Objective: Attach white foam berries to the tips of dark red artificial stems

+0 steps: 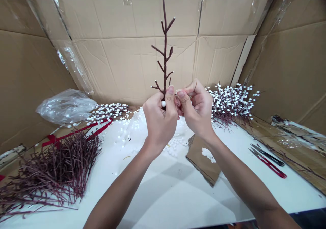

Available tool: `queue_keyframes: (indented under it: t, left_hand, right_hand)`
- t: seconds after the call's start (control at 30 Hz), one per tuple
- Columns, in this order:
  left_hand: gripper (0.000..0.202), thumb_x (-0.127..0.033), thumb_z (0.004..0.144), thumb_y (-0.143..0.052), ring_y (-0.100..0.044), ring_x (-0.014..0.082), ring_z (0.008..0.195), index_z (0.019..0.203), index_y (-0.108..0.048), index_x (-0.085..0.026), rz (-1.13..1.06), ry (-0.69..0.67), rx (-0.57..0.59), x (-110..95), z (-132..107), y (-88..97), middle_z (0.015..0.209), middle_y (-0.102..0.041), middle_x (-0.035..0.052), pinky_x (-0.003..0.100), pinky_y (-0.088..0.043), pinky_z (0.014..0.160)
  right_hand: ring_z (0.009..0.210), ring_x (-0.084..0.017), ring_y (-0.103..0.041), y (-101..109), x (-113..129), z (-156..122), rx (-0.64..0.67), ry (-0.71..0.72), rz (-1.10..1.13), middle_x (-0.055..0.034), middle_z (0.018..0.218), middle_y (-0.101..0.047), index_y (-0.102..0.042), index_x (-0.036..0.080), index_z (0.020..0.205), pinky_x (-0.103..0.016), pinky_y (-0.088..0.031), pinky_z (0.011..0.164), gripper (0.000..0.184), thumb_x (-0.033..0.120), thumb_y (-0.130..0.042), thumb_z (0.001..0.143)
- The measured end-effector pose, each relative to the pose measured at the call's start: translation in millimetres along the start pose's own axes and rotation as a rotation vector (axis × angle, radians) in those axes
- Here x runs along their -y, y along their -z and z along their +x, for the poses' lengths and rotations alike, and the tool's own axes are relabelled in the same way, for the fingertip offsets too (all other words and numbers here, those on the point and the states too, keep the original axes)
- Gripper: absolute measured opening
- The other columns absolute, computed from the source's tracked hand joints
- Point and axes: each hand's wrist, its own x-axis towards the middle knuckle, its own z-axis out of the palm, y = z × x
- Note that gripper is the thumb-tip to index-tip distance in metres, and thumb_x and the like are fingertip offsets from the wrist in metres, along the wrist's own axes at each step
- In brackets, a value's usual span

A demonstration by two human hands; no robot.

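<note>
My left hand (160, 115) is closed round the lower stem of a dark red bare branch (165, 49), held upright above the white table (163, 195). A small white bead (163, 103) sits on a low twig by my thumb. My right hand (196, 108) is pinched at a twig tip just right of the stem; what its fingertips hold is too small to make out. Loose white beads (175, 145) lie on the table under my hands.
A heap of bare dark red branches (51, 171) lies at the left. Beaded branches (233, 103) stand at the back right, more (109, 111) at back left beside a clear plastic bag (66, 106). A cardboard scrap with glue (203, 159) and red and black tools (268, 159) lie right. Cardboard walls (122, 52) surround the table.
</note>
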Motion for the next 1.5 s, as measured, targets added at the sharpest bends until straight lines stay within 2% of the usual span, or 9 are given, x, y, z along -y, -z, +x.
queue_keyframes:
  t: [0.2,0.33,0.53,0.73,0.93,1.1,1.3,1.5]
  left_hand:
    - [0.041,-0.035,0.087,-0.055,-0.052,0.0073,0.037,0.051,-0.044,-0.017,0.01,0.0,-0.006,3,-1,-0.6,0.046,-0.05,-0.0038,0.019,-0.036,0.035]
    - [0.042,-0.036,0.087,-0.055,-0.051,0.0074,0.037,0.051,-0.043,-0.017,0.016,0.007,-0.009,4,0,-1.0,0.046,-0.052,-0.0034,0.019,-0.035,0.035]
    - [0.042,-0.037,0.086,-0.057,-0.044,0.007,0.036,0.05,-0.044,-0.018,0.07,0.0,-0.023,7,0,-0.9,0.042,-0.046,-0.0043,0.021,-0.032,0.037]
    - [0.043,-0.038,0.087,-0.055,-0.045,0.0072,0.038,0.05,-0.044,-0.018,0.085,-0.003,-0.03,8,0,-1.3,0.043,-0.047,-0.0036,0.021,-0.032,0.038]
    - [0.044,-0.037,0.088,-0.054,-0.048,0.007,0.035,0.05,-0.043,-0.018,0.047,0.017,-0.028,6,1,-2.0,0.042,-0.048,-0.004,0.02,-0.034,0.036]
    - [0.044,-0.042,0.083,-0.059,-0.054,0.0085,0.038,0.05,-0.044,-0.017,-0.093,0.061,0.026,0,1,-2.0,0.043,-0.051,-0.0035,0.019,-0.04,0.036]
    - [0.045,-0.042,0.086,-0.056,-0.053,0.0082,0.036,0.05,-0.045,-0.017,-0.154,0.071,0.069,-5,3,0.6,0.043,-0.052,-0.0027,0.018,-0.042,0.036]
    - [0.045,-0.044,0.083,-0.059,-0.054,0.0089,0.037,0.05,-0.045,-0.016,-0.183,0.096,0.093,-8,4,3.5,0.044,-0.051,-0.0024,0.018,-0.043,0.035]
  right_hand:
    - [0.04,-0.004,-0.045,-1,-2,0,-0.002,-0.008,0.001,0.0081,0.052,-0.053,-0.043,0.021,0.068,-0.016,-0.037,0.035,0.025,0.026,-0.059,0.087]
    - [0.04,-0.004,-0.045,-1,-2,0,-0.003,-0.028,-0.009,0.0079,0.053,-0.053,-0.042,0.021,0.068,-0.016,-0.037,0.035,0.027,0.029,-0.06,0.086]
    - [0.04,-0.004,-0.045,-1,-3,0,-0.016,-0.049,0.001,0.0073,0.055,-0.052,-0.042,0.022,0.067,-0.016,-0.036,0.035,0.029,0.031,-0.062,0.085]
    - [0.04,-0.003,-0.044,-2,-4,0,-0.026,-0.045,-0.008,0.0075,0.055,-0.052,-0.041,0.022,0.066,-0.016,-0.036,0.035,0.031,0.035,-0.064,0.083]
    - [0.041,-0.003,-0.046,-2,-4,0,-0.025,-0.048,0.012,0.0078,0.054,-0.053,-0.041,0.021,0.066,-0.015,-0.037,0.035,0.031,0.033,-0.064,0.083]
    - [0.038,-0.003,-0.045,2,-4,2,0.033,-0.069,0.115,0.0092,0.054,-0.052,-0.041,0.021,0.071,-0.015,-0.036,0.033,0.028,0.034,-0.063,0.084]
    - [0.039,-0.003,-0.05,5,-4,4,0.072,-0.122,0.214,0.0102,0.054,-0.048,-0.046,0.021,0.078,-0.014,-0.037,0.032,0.023,0.037,-0.06,0.086]
    - [0.036,-0.003,-0.048,7,-5,5,0.112,-0.157,0.28,0.0098,0.053,-0.05,-0.055,0.019,0.086,-0.013,-0.039,0.03,0.02,0.038,-0.06,0.085]
